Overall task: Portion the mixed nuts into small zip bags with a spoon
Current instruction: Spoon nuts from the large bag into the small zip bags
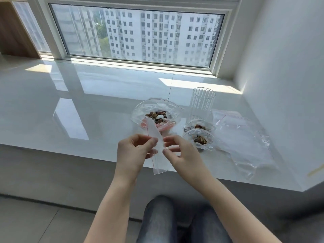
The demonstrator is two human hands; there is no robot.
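Clear plastic in the hands: an empty small zip bag [158,151] with a thin red line along its seal, held in the air above the front edge of the white sill [87,102].
Left hand [135,151]: thumb and fingers pinch the left side of the bag.
Right hand [182,153]: fingertips pinch the right side of the same bag, close to the left hand.
Mixed nuts [157,115]: a brown heap in a big open clear bag [154,111] lying on the sill, behind the hands.
Spoon [160,117]: white, its bowl rests on the heap of nuts.
Filled bags [199,135]: two small ones with nuts inside, just right of the big bag, touching each other.
Glass [202,102]: ribbed, clear, upright behind the filled bags.
Spare bags [243,137]: flat empty pile at the right on the sill.
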